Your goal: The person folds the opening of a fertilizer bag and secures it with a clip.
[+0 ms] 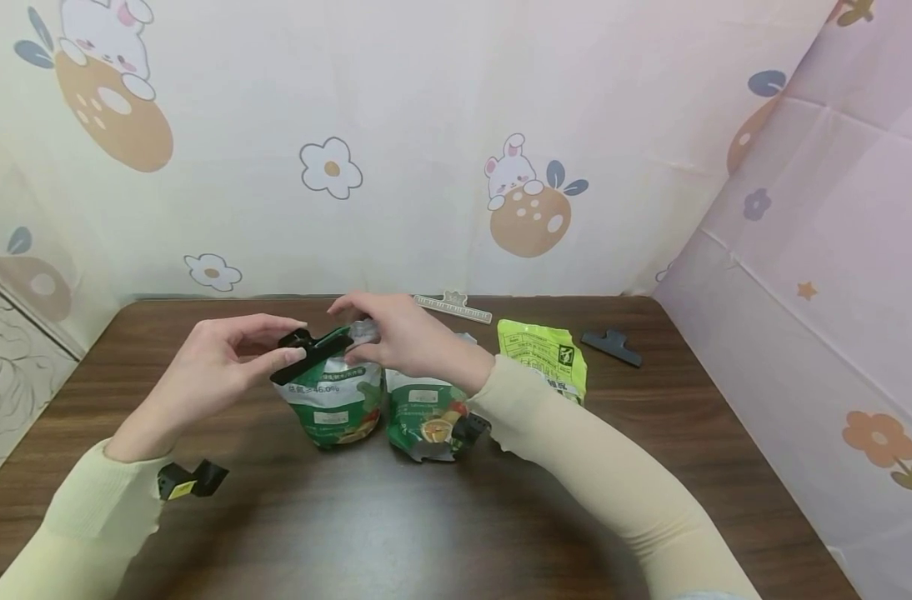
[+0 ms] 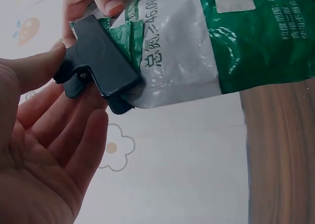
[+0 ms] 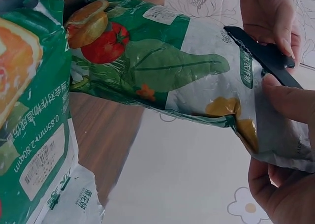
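A green-and-white printed bag [image 1: 336, 396] stands on the table, its top edge folded. Across the left part of that edge sits a black bag clip [image 1: 313, 358]. My left hand [image 1: 219, 362] pinches the clip's handles between thumb and fingers, as the left wrist view shows the clip [image 2: 106, 56] biting the bag's end. At the bag's upper right corner, my right hand [image 1: 407, 337] holds the silvery top edge; in the right wrist view, its thumb lies over the bag [image 3: 197, 81] and its fingers are underneath.
Just right of the held bag stands a second green bag [image 1: 426, 417], partly behind the right arm. Beyond it are a yellow-green bag [image 1: 538, 350] and a dark clip [image 1: 612, 347]. A pale clip [image 1: 456, 307] lies near the table's back edge, before a patterned curtain.
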Demonstrator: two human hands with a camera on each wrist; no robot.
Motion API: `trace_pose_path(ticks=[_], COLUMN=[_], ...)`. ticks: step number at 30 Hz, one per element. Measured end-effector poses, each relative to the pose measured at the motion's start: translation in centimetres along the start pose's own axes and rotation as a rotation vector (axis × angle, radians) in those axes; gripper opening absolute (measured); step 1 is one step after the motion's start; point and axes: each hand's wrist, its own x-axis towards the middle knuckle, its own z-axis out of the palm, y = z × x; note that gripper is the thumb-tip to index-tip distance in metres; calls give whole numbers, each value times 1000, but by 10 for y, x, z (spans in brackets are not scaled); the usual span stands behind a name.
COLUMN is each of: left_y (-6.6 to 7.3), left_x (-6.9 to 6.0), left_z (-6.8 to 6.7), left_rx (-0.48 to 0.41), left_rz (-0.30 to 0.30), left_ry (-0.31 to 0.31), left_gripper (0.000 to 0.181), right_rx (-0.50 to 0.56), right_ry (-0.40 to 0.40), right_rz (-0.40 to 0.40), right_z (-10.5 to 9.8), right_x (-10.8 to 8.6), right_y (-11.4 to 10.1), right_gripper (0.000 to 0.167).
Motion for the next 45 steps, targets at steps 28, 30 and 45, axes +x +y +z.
trace_pose_path(ticks=[28,30,45], left_y=[-44,-46,-54], left_x=[-14,-13,-6], left_z=[13,15,16], left_rx=[-20,-26,-61], left_rz=[-131,-136,-206], left_ry=[-50,-45,-66], left_gripper=[39,39,37], right_rx=[115,132,152], right_ry=[64,42,48], right_rz=[189,233,292], right_z=[7,8,13], right_x=[-14,-15,-12], right_y=[21,20,25], right_gripper=[89,89,37])
